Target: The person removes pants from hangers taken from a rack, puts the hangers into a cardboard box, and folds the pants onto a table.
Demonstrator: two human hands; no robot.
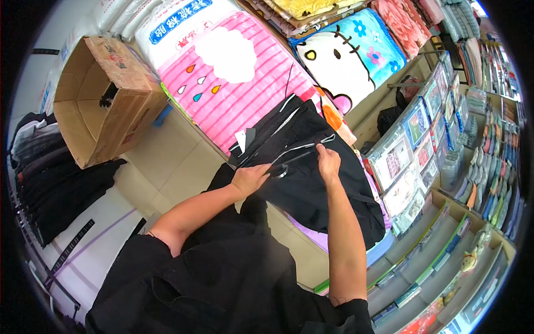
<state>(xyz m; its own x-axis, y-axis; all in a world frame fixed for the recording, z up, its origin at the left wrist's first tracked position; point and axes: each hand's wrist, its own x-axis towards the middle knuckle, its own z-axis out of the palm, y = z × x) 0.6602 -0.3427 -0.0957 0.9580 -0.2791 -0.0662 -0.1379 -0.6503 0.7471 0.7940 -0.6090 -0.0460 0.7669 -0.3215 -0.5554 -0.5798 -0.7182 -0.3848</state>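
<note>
A pair of black trousers (311,183) lies spread over the bedding in front of me, its fabric hanging towards my body. My left hand (250,181) is closed on the waist edge of the trousers. Higher and to the right, my right hand (329,161) pinches the same edge, where a pale strip shows along the opening. A shiny round piece sits beside my left fingers; I cannot make out what it is. More folded black garments (261,125) with a white tag (240,140) lie just beyond.
Pink bedding (239,89) with a cloud print lies under the garments. Beside it are a cartoon-print blanket (334,58) and other folded blankets. An open cardboard box (130,119) stands at left, above a rack of dark clothes (61,183). Shelves (411,267) and packaged goods (411,161) line the right.
</note>
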